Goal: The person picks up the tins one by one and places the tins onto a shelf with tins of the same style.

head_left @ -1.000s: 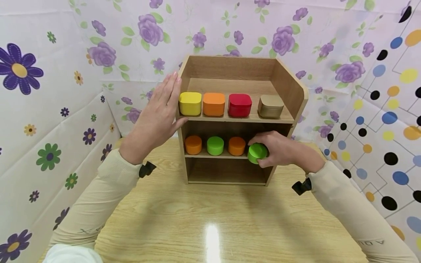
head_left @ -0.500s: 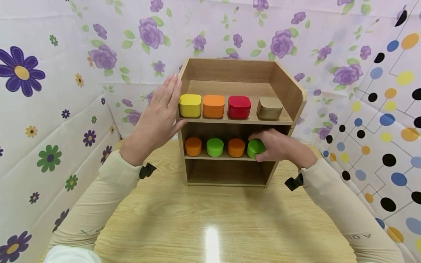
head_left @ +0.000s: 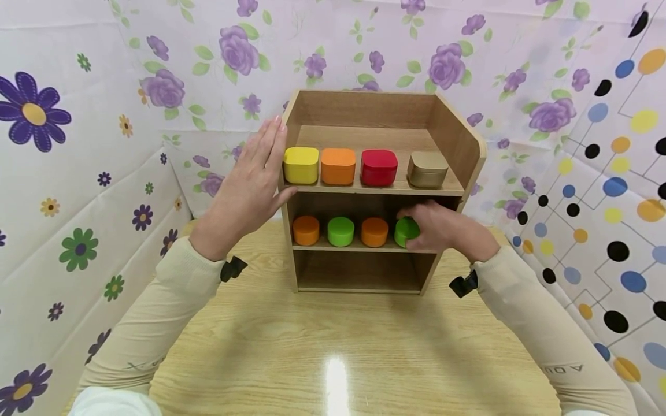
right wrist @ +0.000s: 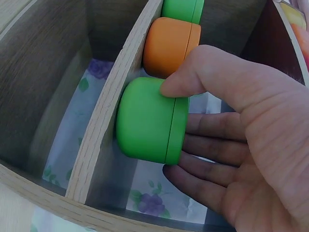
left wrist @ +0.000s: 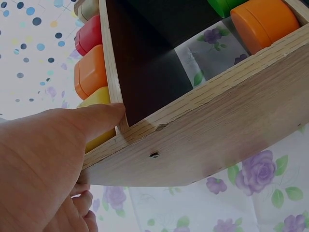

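My right hand (head_left: 439, 227) is at the right end of the middle shelf, around a round green lidded container (right wrist: 147, 118) that stands on the board. Its thumb (right wrist: 190, 77) touches the container near the lid seam, and the other fingers reach along the lid side. With straight fingers, my left hand (head_left: 250, 173) rests against the left side of the small wooden shelf unit (head_left: 364, 110); its thumb (left wrist: 104, 116) lies on the front edge. Left of the held container stand an orange round container (head_left: 374, 232), a green one (head_left: 340, 231) and another orange one (head_left: 306, 230).
Along the top shelf stand a yellow (head_left: 301, 166), an orange (head_left: 338, 166), a red (head_left: 379, 168) and a gold box (head_left: 428, 170). The unit stands on a wooden table (head_left: 260, 346), near the flowered backdrop (head_left: 338, 34), with patterned cloth walls left and right.
My right hand has moved the green container back and up onto the middle shelf, from tilted in front of its edge to upright in the row. The left hand stays put.
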Tool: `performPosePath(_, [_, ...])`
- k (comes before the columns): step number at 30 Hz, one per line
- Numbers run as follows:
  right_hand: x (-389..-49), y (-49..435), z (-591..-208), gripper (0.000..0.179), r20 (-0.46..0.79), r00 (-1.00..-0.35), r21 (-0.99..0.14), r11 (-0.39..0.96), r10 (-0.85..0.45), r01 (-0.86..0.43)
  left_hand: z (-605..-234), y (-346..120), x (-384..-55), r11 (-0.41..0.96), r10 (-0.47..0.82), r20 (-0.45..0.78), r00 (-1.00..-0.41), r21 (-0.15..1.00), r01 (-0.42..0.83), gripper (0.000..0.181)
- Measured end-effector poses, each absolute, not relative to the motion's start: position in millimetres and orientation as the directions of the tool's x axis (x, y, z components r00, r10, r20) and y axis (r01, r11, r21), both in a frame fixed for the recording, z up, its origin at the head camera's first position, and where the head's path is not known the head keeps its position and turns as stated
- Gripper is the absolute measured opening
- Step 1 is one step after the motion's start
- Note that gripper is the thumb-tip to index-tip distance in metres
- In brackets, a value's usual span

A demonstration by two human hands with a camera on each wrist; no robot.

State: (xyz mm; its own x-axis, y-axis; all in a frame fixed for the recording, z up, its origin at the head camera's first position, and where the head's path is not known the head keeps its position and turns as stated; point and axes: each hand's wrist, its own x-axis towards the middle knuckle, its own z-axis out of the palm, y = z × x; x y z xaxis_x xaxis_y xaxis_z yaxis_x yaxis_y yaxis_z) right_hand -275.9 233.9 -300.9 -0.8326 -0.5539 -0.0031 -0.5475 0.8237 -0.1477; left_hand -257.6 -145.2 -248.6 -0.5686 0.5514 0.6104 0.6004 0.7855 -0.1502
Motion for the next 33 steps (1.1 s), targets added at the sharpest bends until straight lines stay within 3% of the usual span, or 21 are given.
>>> performPosePath(9, [-277, 231, -296, 0.038, -0.030, -0.842, -0.108, 0.840, -0.538, -0.532, -248, -146, -258, 0.788, 0.551, 0.608, -0.572, -0.153, 0.597, 0.105])
performPosePath(16, [-273, 228, -294, 0.056, -0.025, -0.847, -0.098, 0.844, -0.532, -0.527, -248, -147, -259, 0.789, 0.551, 0.602, -0.578, -0.150, 0.595, 0.105])
performPosePath(19, [-266, 230, -293, 0.061, 0.040, -0.829, -0.091, 0.824, -0.558, -0.559, -247, -147, -258, 0.792, 0.555, 0.592, -0.585, -0.160, 0.589, 0.105])
performPosePath(23, [-250, 233, -290, 0.065, 0.134, -0.804, -0.061, 0.805, -0.579, -0.590, -241, -149, -255, 0.791, 0.571, 0.573, -0.588, -0.191, 0.581, 0.102])
performPosePath(28, [-218, 236, -284, 0.078, 0.159, -0.828, -0.022, 0.837, -0.538, -0.548, -235, -153, -249, 0.779, 0.585, 0.559, -0.588, -0.186, 0.599, 0.100])
performPosePath(33, [-187, 245, -284, 0.086, 0.210, -0.817, 0.029, 0.839, -0.537, -0.543, -241, -166, -240, 0.800, 0.558, 0.544, -0.627, -0.149, 0.582, 0.102])
